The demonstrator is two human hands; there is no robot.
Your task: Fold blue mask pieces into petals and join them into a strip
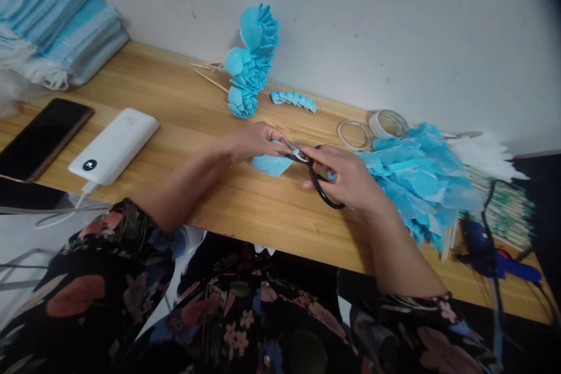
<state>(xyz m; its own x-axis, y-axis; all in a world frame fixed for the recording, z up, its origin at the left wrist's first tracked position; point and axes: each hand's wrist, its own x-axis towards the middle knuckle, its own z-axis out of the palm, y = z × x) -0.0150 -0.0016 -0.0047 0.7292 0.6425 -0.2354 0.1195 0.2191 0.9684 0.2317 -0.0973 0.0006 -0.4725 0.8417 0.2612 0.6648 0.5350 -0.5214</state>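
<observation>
My left hand [252, 141] pinches a small piece of blue fabric [270, 165] just above the wooden table [184, 123]. My right hand [348, 178] grips black-handled scissors [312, 170], fingers through the loops, with the blades meeting the blue piece at its right edge. Both hands are closed on what they hold, close together near the table's middle.
A blue petal flower on sticks [250, 64] and a blue petal strip [293, 99] lie by the wall. Tape rolls [354, 133], a pile of blue cut pieces [421, 178] and a blue glue gun [491, 251] sit right. A white power bank [114, 145], phone [41, 137] and stacked masks [56, 17] are left.
</observation>
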